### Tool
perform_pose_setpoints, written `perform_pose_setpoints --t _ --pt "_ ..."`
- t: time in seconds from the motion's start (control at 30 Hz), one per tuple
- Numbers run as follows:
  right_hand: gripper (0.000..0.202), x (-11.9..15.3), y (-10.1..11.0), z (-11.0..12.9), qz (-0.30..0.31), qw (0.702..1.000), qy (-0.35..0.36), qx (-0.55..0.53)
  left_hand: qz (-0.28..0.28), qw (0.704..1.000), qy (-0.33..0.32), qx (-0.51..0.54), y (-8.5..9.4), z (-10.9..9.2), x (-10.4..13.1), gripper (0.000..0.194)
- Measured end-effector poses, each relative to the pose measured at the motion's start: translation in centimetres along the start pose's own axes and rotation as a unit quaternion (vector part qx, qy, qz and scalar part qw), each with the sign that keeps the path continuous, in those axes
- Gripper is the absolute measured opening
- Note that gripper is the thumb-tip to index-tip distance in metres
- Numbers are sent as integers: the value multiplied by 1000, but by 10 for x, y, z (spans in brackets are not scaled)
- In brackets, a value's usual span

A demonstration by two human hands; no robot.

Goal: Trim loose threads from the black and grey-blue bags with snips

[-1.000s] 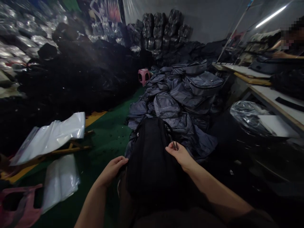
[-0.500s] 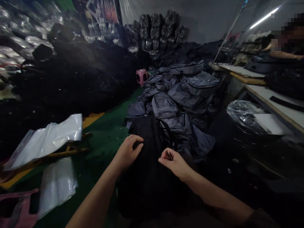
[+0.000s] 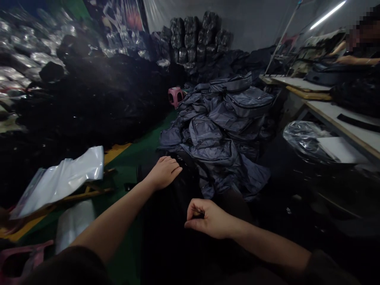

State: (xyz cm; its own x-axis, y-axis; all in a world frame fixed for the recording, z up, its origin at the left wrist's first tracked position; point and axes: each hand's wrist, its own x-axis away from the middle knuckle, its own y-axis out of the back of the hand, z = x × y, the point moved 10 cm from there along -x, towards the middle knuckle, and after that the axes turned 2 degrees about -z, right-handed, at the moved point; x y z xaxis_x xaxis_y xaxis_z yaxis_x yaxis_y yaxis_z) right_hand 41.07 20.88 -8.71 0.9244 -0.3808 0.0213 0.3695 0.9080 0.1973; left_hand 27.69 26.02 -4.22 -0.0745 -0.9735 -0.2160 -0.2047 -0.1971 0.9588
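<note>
A black bag [image 3: 166, 213] lies in front of me, its outline mostly lost in the dark. My left hand [image 3: 164, 173] rests on its upper part, palm down, fingers close together and bent over the fabric; whether it grips any cloth is hidden. Lower and to the right, my right hand [image 3: 203, 217] is curled over the bag, thumb and fingertips pressed together, with something small and dark inside the curl that I cannot make out. Just beyond the bag is a heap of grey-blue bags [image 3: 219, 126].
Plastic sheets [image 3: 65, 174] lie on a wooden rack at left, near a pink stool [image 3: 26, 259]. Another pink stool [image 3: 175, 97] stands farther back. Dark bags [image 3: 103, 95] are piled behind. At right are a worktable [image 3: 353, 122], clear plastic [image 3: 303, 136] and a person's arm [image 3: 359, 60].
The black bag has shifted and turned under my hands. My left hand now lies flatter on it, and my right hand has moved down and slightly left.
</note>
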Motion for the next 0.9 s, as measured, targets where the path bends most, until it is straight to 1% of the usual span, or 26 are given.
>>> perform_pose_setpoints --t 0.07,0.17,0.3,0.4,0.5,0.57,0.6,0.7,0.77,0.83,0.9 --pt "21 -4 6 3 2 1000 0 -17 11 1000 4 -14 0 8 2 39" --pt "21 -16 24 6 -11 1000 6 -26 22 999 34 -28 -2 24 8 42" --pt "19 -42 50 20 -19 998 40 46 11 994 96 -45 3 50 18 48" --pt "18 -61 64 44 -7 987 85 134 9 991 127 -44 9 64 23 48" --pt "17 -75 82 76 -16 967 138 215 7 987 160 -33 17 68 30 49" --pt "17 -78 94 98 -19 950 172 258 1 984 175 -21 23 62 35 51" --pt "17 -77 97 108 -10 941 189 281 -2 983 185 -11 26 58 38 51" --pt "18 -68 99 135 33 900 239 364 4 976 214 32 35 43 47 48" --pt "18 -58 98 154 48 867 272 414 23 973 224 57 41 29 50 43" --pt "17 -47 96 175 47 844 302 441 56 973 202 97 48 7 46 38" --pt "16 -35 89 197 43 829 330 450 88 970 141 178 55 -27 35 32"
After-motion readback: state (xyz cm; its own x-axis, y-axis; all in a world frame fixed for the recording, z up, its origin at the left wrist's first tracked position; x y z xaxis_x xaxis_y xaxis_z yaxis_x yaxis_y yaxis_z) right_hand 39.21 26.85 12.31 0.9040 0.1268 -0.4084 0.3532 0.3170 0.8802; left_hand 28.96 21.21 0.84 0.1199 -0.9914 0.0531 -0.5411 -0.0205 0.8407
